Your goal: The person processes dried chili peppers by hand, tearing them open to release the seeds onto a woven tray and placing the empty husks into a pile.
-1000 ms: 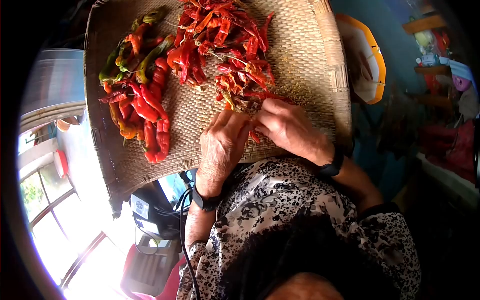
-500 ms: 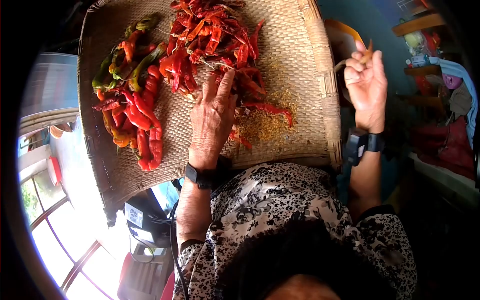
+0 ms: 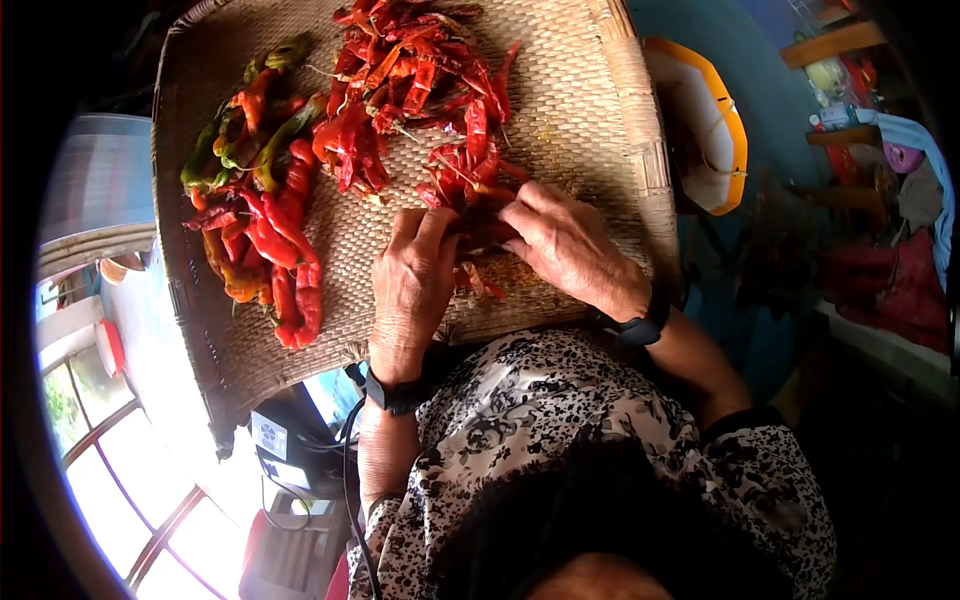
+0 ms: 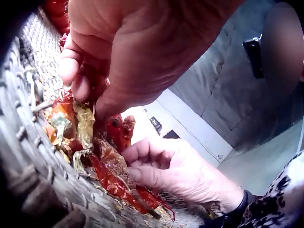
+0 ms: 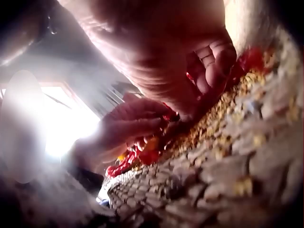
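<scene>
On a woven bamboo tray [image 3: 575, 85], my left hand [image 3: 412, 275] and right hand [image 3: 575, 245] work close together near the front edge. In the left wrist view a wrinkled dried chili pepper [image 4: 110, 159] lies between them, and the right thumb and fingers pinch it. The left fingers [image 4: 81, 88] curl down onto dried chili just beside, their tips partly hidden. Loose yellow seeds [image 5: 213, 116] are scattered under the right hand. Torn red chili pieces [image 3: 478, 280] lie between the wrists. Just beyond the fingertips are more dried red chilies [image 3: 470, 165].
A heap of dried red chilies [image 3: 410, 70] covers the tray's far middle. Fresher red and green peppers [image 3: 285, 235] lie along its left side. An orange-rimmed container [image 3: 715, 130] stands off the tray's right edge. A dark cable [image 3: 350, 480] hangs by the left forearm.
The right hand was raised over the container at right with a small brownish piece half a second ago; now it is back beside the left hand. The left hand has drawn slightly nearer the body.
</scene>
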`<state>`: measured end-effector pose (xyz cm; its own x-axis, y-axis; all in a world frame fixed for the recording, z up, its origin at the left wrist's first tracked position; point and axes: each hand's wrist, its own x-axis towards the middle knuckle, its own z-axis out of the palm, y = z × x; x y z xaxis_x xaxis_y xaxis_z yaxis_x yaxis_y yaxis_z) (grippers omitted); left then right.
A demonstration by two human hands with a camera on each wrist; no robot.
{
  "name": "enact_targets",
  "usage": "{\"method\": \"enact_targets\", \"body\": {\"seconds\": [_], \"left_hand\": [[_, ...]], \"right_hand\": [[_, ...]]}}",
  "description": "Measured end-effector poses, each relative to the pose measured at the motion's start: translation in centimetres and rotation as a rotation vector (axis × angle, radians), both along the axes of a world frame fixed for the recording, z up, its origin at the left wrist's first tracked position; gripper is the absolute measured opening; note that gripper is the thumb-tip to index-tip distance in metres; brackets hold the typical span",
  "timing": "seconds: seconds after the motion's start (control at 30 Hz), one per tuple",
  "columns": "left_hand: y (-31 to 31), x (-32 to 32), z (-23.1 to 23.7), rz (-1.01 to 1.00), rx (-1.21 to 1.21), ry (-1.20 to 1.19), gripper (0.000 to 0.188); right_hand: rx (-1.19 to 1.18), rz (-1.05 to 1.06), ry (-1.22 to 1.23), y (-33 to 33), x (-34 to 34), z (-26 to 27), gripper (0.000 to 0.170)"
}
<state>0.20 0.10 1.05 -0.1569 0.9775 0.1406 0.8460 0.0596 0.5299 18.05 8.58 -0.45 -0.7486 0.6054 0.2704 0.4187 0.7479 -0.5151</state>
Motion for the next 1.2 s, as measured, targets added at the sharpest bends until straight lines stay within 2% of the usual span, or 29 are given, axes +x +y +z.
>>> {"method": "enact_targets", "body": {"seconds": [0.13,0.23,0.3,0.37,0.43,0.5,0.53,0.57,0.63,0.67,0.73,0.77,0.8,0.83,0.87,0.9,0.97,1.0,1.17,1.2], "left_hand": [[-0.9,-0.3,0.4,0.07,0.011,-0.13,0.02],[-1.1,-0.6,0.2,0.071,0.063,-0.157,0.019],[-1.2,-0.5,0.2,0.103,0.058,-0.172,0.018],[-1.2,-0.6,0.1,0.129,0.052,-0.185,0.018],[-1.2,-0.7,-0.2,0.123,0.083,-0.176,0.017],[-1.3,-0.6,0.1,0.121,0.073,-0.173,0.016],[-1.3,-0.5,0.2,0.121,0.061,-0.168,0.014],[-1.3,-0.5,0.2,0.121,0.06,-0.168,0.014],[-1.2,-0.5,0.1,0.117,0.041,-0.169,0.014],[-1.2,-0.4,0.0,0.113,0.041,-0.17,0.014],[-1.1,-0.2,0.0,0.136,-0.018,-0.213,0.015],[-1.1,-0.1,-0.1,0.133,-0.019,-0.214,0.015],[-1.0,-0.1,-0.3,0.126,-0.004,-0.212,0.014],[-1.0,-0.1,-0.3,0.121,0.012,-0.21,0.013],[-0.9,0.0,-0.1,0.121,0.01,-0.21,0.013],[-0.9,0.2,0.3,0.129,-0.001,-0.224,0.012],[-1.1,0.1,0.6,0.136,-0.013,-0.235,0.011],[-1.2,0.1,0.6,0.137,0.006,-0.226,0.011],[-1.2,-0.4,0.1,0.136,0.105,-0.225,0.015],[-1.4,-0.4,0.6,0.144,0.02,-0.223,0.017]], "right_hand": [[-0.053,-0.001,-0.089,-0.1,0.3,-0.5,0.017],[-0.129,0.009,0.068,0.3,0.7,-0.4,0.015],[-0.255,-0.006,0.168,0.9,1.0,-0.3,0.015],[-0.533,0.002,0.154,1.8,2.0,1.0,0.013],[-0.868,-0.008,0.408,2.5,2.7,0.7,0.017],[-1.053,-0.129,0.565,3.0,3.5,3.1,0.016],[-1.212,-0.081,0.958,4.8,5.5,2.0,0.015],[-1.331,-0.261,1.392,5.1,5.5,1.6,0.018],[-1.4,-0.062,1.577,6.9,7.1,1.7,0.022],[-1.396,-0.065,1.58,6.7,7.1,1.4,0.022],[-1.367,-0.183,1.375,5.8,6.2,1.0,0.027],[-1.241,-0.245,1.121,4.6,5.1,1.5,0.029],[-1.028,-0.293,0.786,3.5,3.9,1.3,0.029],[-0.863,-0.209,0.581,2.6,2.5,1.2,0.026],[-0.668,-0.074,0.413,2.3,1.6,0.1,0.024],[-0.343,0.01,0.354,1.7,0.4,-0.5,0.017],[-0.028,-0.037,0.023,1.1,-0.8,-1.1,0.028],[0.047,-0.015,-0.002,1.0,-1.0,-1.0,0.029],[0.014,0.004,-0.032,0.5,-1.2,-0.3,0.016],[0.012,-0.006,-0.014,0.5,-1.0,-0.2,0.016]]}}
